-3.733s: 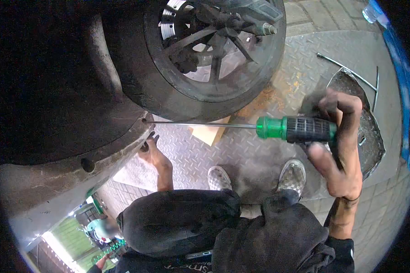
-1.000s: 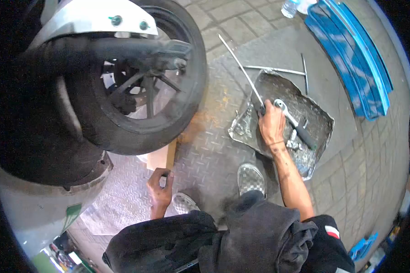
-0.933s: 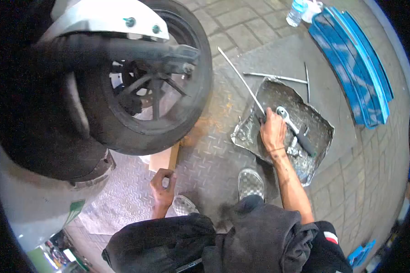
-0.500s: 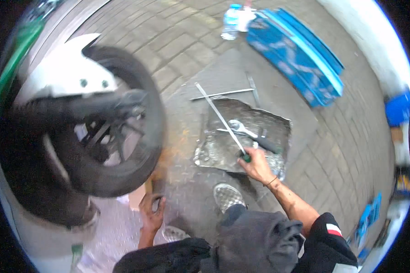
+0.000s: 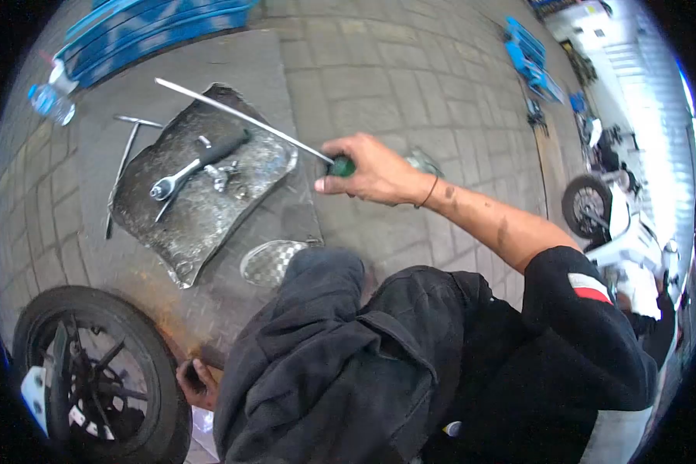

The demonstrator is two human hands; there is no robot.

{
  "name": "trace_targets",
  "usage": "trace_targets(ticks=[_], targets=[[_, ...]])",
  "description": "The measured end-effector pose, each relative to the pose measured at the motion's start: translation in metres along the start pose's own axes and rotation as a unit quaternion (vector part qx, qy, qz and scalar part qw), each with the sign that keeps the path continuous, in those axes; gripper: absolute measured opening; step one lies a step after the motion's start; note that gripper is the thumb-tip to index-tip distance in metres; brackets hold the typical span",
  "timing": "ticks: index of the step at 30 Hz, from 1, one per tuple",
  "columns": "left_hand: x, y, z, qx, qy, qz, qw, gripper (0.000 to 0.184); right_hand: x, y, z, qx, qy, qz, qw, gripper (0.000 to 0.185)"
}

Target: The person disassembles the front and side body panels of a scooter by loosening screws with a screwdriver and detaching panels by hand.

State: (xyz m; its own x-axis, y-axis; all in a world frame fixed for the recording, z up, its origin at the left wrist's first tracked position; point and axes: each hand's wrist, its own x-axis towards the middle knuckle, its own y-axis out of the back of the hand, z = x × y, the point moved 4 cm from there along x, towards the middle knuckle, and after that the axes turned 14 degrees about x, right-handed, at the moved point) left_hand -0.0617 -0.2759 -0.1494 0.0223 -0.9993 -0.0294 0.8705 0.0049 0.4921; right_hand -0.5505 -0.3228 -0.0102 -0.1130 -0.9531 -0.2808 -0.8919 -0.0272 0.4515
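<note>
A long screwdriver (image 5: 243,116) with a green handle is gripped in my right hand (image 5: 371,170). Its shaft points up and left, over the battered metal tray (image 5: 151,166). On that tray lie a ratchet wrench (image 5: 197,164) with a dark handle, a few small metal parts (image 5: 220,176) and a thin rod partly under the ratchet. Beside the tray's left edge rests a T-handle wrench (image 5: 127,158). My left hand (image 5: 199,384) is low beside the motorcycle wheel (image 5: 100,379), thumb and fingers curved but apart, with nothing visible between them; my trouser leg hides part of it.
A blue toolbox (image 5: 155,39) stands at the upper left, near a plastic water bottle (image 5: 52,104). My checkered shoe (image 5: 274,261) is close to the tray. Farther right are blue items (image 5: 530,62) on the paving and a parked motorcycle (image 5: 622,232).
My view has swung to the right, so the wheel, tray and toolbox now appear farther left. The screwdriver, still in my right hand, has shifted right relative to the tray.
</note>
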Motion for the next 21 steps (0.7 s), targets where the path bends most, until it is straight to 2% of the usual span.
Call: trace_targets(ticks=[1,3,5,6,9,10,11,13,14,15,17,18,20,21], targets=[[0.005,0.001,0.006,0.030,0.019,0.012,0.999,0.017,-0.012,0.006,-0.007,0.000,-0.005,0.011,1.000,0.037],[0.011,-0.005,0.020,0.056,0.035,0.038,0.997,0.016,-0.031,0.018,-0.026,-0.003,-0.095,0.017,0.995,0.037],[0.015,-0.011,0.030,0.014,0.116,-0.010,0.993,0.014,-0.041,0.010,-0.042,0.020,-0.114,0.030,0.993,0.037],[0.016,-0.014,0.048,0.031,0.069,0.006,0.997,0.014,-0.042,-0.001,-0.047,0.052,-0.122,0.026,0.991,0.036],[0.017,-0.017,0.076,0.064,-0.034,0.059,0.996,0.013,-0.021,-0.045,-0.068,0.044,-0.100,-0.067,0.992,0.035],[0.017,-0.017,0.075,0.107,-0.072,0.067,0.989,0.014,-0.007,-0.064,-0.065,0.024,0.009,-0.079,0.997,0.035],[0.017,-0.012,0.079,0.159,-0.103,0.065,0.980,0.016,0.010,-0.080,-0.070,0.010,0.088,-0.135,0.987,0.036],[0.024,-0.001,0.107,0.134,-0.111,0.049,0.983,0.019,0.032,-0.112,-0.093,0.024,0.020,-0.231,0.972,0.034],[0.025,0.002,0.110,0.115,-0.110,0.055,0.986,0.019,0.046,-0.127,-0.094,0.007,0.068,-0.264,0.962,0.031],[0.025,0.004,0.112,0.095,-0.110,0.055,0.988,0.019,0.047,-0.142,-0.120,0.055,0.021,-0.296,0.953,0.029],[0.020,0.000,0.106,0.098,-0.093,0.058,0.989,0.028,0.063,-0.170,-0.122,0.054,-0.022,-0.376,0.925,0.030],[0.018,0.005,0.112,0.110,-0.065,0.081,0.988,0.028,0.065,-0.186,-0.124,0.049,-0.018,-0.410,0.910,0.030],[0.027,0.000,0.124,0.111,-0.108,0.078,0.985,0.039,0.080,-0.215,-0.109,0.106,0.067,-0.432,0.893,0.032],[0.029,-0.003,0.124,0.120,-0.082,0.094,0.985,0.039,0.085,-0.228,-0.092,0.122,0.050,-0.457,0.880,0.034]])
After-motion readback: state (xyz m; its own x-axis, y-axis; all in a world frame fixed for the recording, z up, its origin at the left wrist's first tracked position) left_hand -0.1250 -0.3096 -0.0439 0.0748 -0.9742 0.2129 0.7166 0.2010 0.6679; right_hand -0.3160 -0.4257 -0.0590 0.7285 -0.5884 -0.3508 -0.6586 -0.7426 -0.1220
